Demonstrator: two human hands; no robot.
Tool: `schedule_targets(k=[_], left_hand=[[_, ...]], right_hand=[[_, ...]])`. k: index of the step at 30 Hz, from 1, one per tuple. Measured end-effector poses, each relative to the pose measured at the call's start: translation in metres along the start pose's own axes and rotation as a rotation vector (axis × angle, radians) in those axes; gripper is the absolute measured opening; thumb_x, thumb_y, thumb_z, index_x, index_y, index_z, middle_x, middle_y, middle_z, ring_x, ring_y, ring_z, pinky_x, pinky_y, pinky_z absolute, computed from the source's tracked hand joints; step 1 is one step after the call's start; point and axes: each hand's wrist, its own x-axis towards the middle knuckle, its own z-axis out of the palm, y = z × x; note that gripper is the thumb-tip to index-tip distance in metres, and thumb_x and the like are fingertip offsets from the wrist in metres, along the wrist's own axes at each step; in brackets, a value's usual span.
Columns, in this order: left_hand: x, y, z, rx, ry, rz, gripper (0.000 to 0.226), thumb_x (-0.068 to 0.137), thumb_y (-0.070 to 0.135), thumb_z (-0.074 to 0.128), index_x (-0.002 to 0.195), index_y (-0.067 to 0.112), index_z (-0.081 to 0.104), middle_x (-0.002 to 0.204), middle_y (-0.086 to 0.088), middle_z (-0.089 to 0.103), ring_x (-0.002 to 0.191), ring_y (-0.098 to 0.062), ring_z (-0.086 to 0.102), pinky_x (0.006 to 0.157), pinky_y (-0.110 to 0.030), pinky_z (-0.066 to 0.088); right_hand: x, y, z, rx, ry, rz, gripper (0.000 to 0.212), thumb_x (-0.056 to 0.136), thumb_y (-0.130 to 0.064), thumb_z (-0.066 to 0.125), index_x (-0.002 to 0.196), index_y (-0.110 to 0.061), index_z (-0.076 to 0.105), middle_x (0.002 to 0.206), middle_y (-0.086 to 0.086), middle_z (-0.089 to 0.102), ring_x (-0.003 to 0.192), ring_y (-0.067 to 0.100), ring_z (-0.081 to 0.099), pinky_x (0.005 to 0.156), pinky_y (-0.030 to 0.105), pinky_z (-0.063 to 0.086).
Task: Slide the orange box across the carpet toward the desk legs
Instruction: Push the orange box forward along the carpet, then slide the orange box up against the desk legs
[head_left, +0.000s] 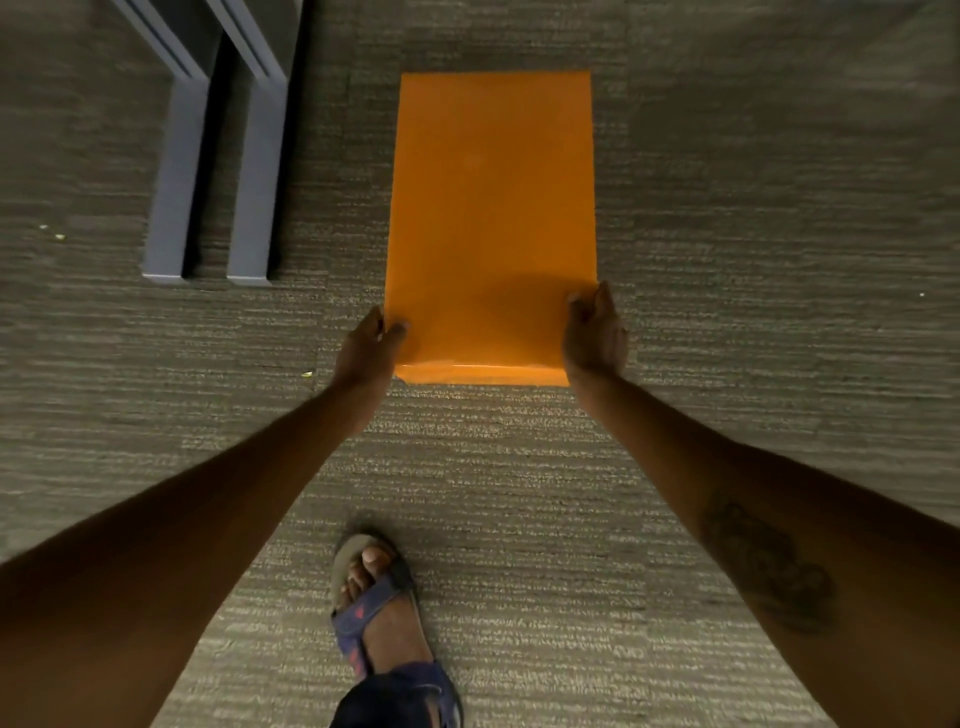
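Observation:
A tall orange box (491, 208) lies flat on the grey-brown carpet (753, 234), its long side pointing away from me. My left hand (366, 348) grips its near left corner, thumb on top. My right hand (595, 335) holds the near right corner the same way. Two grey desk legs (213, 171) rest on the carpet to the left of the box, a short gap from its left edge.
My foot in a blue sandal (374, 603) stands on the carpet just behind the box, between my arms. Small bits of debris (52, 232) lie on the carpet at the far left. Open carpet stretches to the right of the box.

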Motion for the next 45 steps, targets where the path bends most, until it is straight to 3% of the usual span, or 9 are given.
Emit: schedule_targets(k=[4, 18, 24, 27, 31, 33, 36, 41, 45], left_hand=[[-0.016, 0.005, 0.001, 0.191, 0.054, -0.015, 0.063, 0.103, 0.041, 0.04, 0.157, 0.018, 0.019, 0.157, -0.012, 0.037, 0.138, -0.033, 0.042, 0.106, -0.04, 0.038], [-0.047, 0.014, 0.013, 0.43, 0.138, 0.119, 0.06, 0.103, 0.05, 0.019, 0.158, 0.027, 0.01, 0.166, -0.007, 0.009, 0.151, -0.038, 0.007, 0.121, -0.057, 0.016], [-0.031, 0.006, 0.021, 0.257, 0.154, 0.094, 0.07, 0.102, 0.052, 0.027, 0.158, 0.024, -0.004, 0.164, -0.008, 0.019, 0.147, -0.036, 0.027, 0.114, -0.056, 0.032], [-0.024, 0.002, 0.024, 0.213, 0.168, 0.083, 0.071, 0.102, 0.05, 0.029, 0.158, 0.018, -0.001, 0.163, -0.013, 0.022, 0.144, -0.035, 0.033, 0.113, -0.05, 0.034], [-0.011, -0.004, 0.022, 0.166, 0.169, 0.074, 0.067, 0.103, 0.049, 0.029, 0.158, 0.014, 0.012, 0.159, -0.013, 0.032, 0.142, -0.033, 0.038, 0.112, -0.049, 0.036], [-0.005, -0.009, 0.019, 0.173, 0.158, 0.097, 0.059, 0.103, 0.049, 0.029, 0.151, 0.015, 0.03, 0.146, -0.011, 0.05, 0.127, -0.034, 0.052, 0.092, -0.043, 0.049], [0.0, -0.014, 0.013, 0.153, 0.124, 0.194, 0.046, 0.103, 0.047, 0.034, 0.134, 0.017, 0.049, 0.109, 0.0, 0.063, 0.089, -0.021, 0.062, 0.059, -0.022, 0.038], [0.006, -0.018, -0.002, 0.166, 0.061, 0.269, 0.037, 0.104, 0.043, 0.037, 0.129, 0.02, 0.051, 0.102, 0.007, 0.064, 0.08, -0.006, 0.062, 0.063, -0.027, 0.049], [0.021, -0.017, -0.023, 0.156, 0.052, 0.285, 0.036, 0.103, 0.043, 0.038, 0.119, 0.016, 0.057, 0.091, 0.0, 0.067, 0.077, -0.02, 0.064, 0.065, -0.036, 0.052]], right_hand=[[-0.016, 0.003, -0.009, -0.034, -0.036, -0.055, 0.057, 0.106, -0.035, 0.035, 0.157, -0.017, 0.019, 0.16, 0.006, 0.032, 0.143, 0.029, 0.038, 0.113, 0.041, 0.034], [-0.04, 0.011, -0.04, -0.213, -0.055, -0.088, 0.06, 0.105, -0.043, 0.032, 0.157, -0.014, 0.022, 0.166, 0.006, 0.011, 0.151, 0.027, 0.018, 0.119, 0.043, 0.02], [-0.03, 0.013, -0.024, -0.109, -0.079, -0.001, 0.056, 0.106, -0.042, 0.026, 0.153, -0.011, 0.03, 0.164, 0.008, 0.018, 0.149, 0.029, 0.023, 0.117, 0.044, 0.024], [-0.024, 0.012, -0.011, -0.033, -0.075, 0.02, 0.047, 0.106, -0.041, 0.028, 0.135, -0.01, 0.047, 0.142, 0.013, 0.048, 0.126, 0.031, 0.049, 0.089, 0.036, 0.039], [-0.015, 0.012, 0.002, 0.026, -0.013, 0.061, 0.044, 0.104, -0.045, 0.033, 0.121, -0.01, 0.053, 0.114, 0.009, 0.06, 0.095, 0.022, 0.054, 0.074, 0.029, 0.031], [-0.011, 0.011, 0.008, 0.054, 0.03, 0.084, 0.044, 0.104, -0.046, 0.032, 0.12, -0.012, 0.055, 0.101, 0.002, 0.056, 0.088, 0.018, 0.051, 0.073, 0.029, 0.032], [-0.008, 0.009, 0.016, 0.095, 0.107, 0.099, 0.043, 0.106, -0.042, 0.031, 0.118, -0.01, 0.058, 0.093, 0.0, 0.056, 0.08, 0.018, 0.053, 0.063, 0.026, 0.034], [-0.011, 0.003, 0.024, 0.142, 0.172, 0.1, 0.043, 0.106, -0.038, 0.032, 0.112, -0.01, 0.064, 0.09, -0.001, 0.063, 0.066, 0.007, 0.054, 0.055, 0.021, 0.033], [-0.011, -0.015, 0.039, 0.171, 0.187, 0.095, 0.042, 0.107, -0.037, 0.031, 0.116, -0.013, 0.064, 0.09, -0.004, 0.062, 0.067, -0.003, 0.051, 0.056, 0.021, 0.037]])
